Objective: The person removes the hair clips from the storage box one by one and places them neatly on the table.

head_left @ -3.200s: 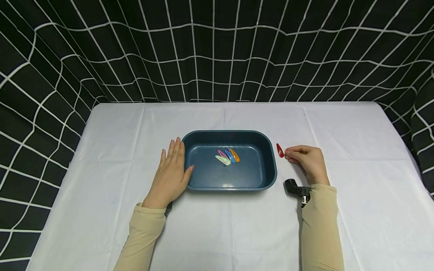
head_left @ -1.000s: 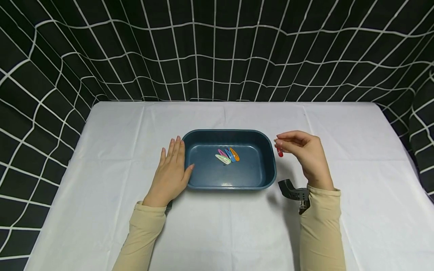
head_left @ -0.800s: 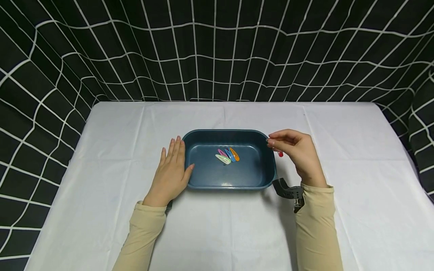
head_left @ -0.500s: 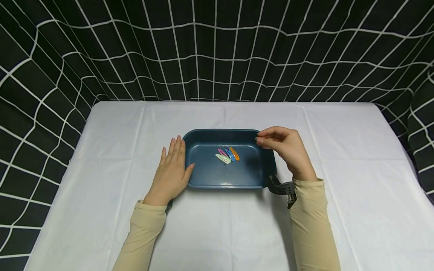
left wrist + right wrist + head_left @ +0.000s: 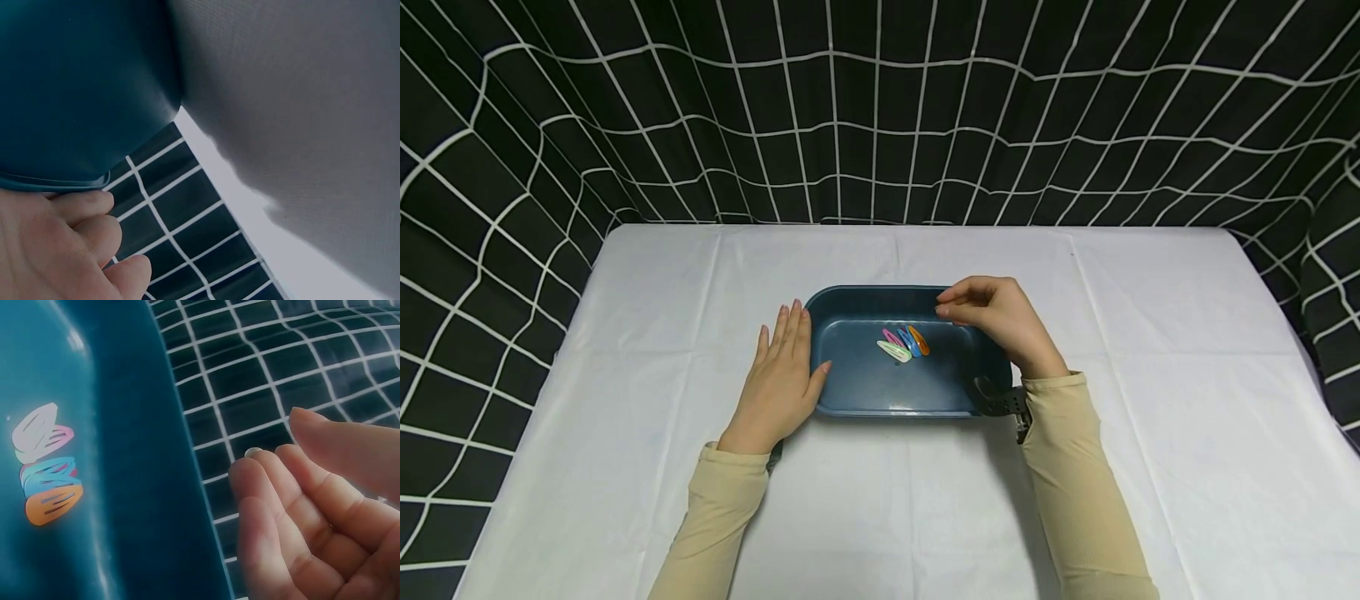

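Note:
A blue-grey plastic tray (image 5: 865, 392) stands on the white cloth. Several snap hair clips lie together inside it: a pale green one (image 5: 893, 351), a pink one (image 5: 891, 337), a blue one (image 5: 908, 342) and an orange one (image 5: 919, 340). My left hand (image 5: 778, 379) rests flat along the tray's left rim, fingers straight. Above the tray's back right part hovers my right hand (image 5: 992, 321), its fingers loosely bent. In the right wrist view no clip shows among my right fingers (image 5: 350, 506). The red hair clip is out of sight.
White cloth (image 5: 895, 508) covers the table all round the tray. A black curtain with a white grid (image 5: 895, 117) hangs behind and at both sides. A black wrist camera mount (image 5: 1000, 400) on my right arm overhangs the tray's near right corner.
My right hand has lifted from beside the red hair clip and moved left over the tray. That clip, earlier right of the tray, no longer shows. My left hand has stayed put.

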{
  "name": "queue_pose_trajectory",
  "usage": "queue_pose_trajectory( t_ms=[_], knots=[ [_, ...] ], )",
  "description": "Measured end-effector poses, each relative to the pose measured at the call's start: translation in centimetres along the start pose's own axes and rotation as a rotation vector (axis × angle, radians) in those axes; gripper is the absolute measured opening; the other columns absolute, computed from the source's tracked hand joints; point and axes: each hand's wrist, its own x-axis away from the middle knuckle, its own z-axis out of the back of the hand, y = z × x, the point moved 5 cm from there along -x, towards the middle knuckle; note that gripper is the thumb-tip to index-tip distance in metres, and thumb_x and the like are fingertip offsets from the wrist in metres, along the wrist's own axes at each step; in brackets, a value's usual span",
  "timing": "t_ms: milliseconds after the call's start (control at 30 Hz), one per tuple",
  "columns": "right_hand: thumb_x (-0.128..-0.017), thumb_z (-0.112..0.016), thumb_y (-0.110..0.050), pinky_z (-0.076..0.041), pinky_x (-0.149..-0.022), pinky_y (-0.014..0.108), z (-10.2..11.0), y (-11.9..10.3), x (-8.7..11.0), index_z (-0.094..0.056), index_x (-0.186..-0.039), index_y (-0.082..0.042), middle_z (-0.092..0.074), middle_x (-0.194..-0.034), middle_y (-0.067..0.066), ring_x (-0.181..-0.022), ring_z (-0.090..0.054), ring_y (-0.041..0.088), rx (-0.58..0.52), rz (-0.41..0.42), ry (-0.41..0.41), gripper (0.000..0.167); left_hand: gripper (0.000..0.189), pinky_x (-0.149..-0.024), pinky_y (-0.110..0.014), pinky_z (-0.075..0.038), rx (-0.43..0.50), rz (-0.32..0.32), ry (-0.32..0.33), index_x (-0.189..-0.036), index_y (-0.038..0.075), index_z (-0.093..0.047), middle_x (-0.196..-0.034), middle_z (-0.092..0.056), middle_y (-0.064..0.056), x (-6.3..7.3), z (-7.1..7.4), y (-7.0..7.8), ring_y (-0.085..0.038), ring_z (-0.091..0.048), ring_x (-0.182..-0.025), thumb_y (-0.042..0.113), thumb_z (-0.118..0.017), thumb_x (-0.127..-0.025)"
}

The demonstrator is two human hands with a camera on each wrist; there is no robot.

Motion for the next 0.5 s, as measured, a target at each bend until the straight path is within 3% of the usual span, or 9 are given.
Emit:
queue_pose_trajectory(
  t_ms=[167, 300, 500],
  knots=[
    [-0.086, -0.068, -0.006, -0.052, -0.074, 0.032, -0.4, 0.5, -0.9, -0.065, -0.103, 0.012, -0.07, -0.086, 0.007, -0.076, -0.066, 0.012, 0.036, -0.022, -0.027, 0.025, 0.068, -0.113, -0.049, -0.004, 0.004, 0.005, -0.009, -0.145, -0.011, -0.017, -0.154, -0.008, -0.022, 0.0, -0.1, 0.0, -0.031, -0.002, -0.143, 0.031, -0.044, -0.099],
    [-0.084, -0.069, -0.008, -0.051, -0.073, 0.034, -0.7, 1.0, -1.6, -0.067, -0.1, 0.009, -0.07, -0.083, 0.005, -0.076, -0.064, 0.022, 0.07, -0.047, -0.039, 0.023, 0.068, -0.113, -0.048, -0.003, 0.006, 0.009, -0.015, -0.145, -0.01, -0.016, -0.154, -0.007, -0.021, 0.0, -0.2, -0.1, -0.028, 0.002, -0.143, 0.032, -0.044, -0.099],
    [-0.084, -0.069, -0.007, -0.049, -0.07, 0.036, -1.2, 1.7, -2.4, -0.068, -0.096, 0.008, -0.069, -0.078, 0.005, -0.075, -0.063, 0.028, 0.117, -0.063, -0.062, 0.019, 0.069, -0.113, -0.049, -0.004, 0.006, 0.011, -0.01, -0.145, -0.011, -0.017, -0.154, -0.008, -0.021, 0.0, -0.2, -0.1, -0.031, -0.003, -0.143, 0.031, -0.045, -0.099]
  ],
)
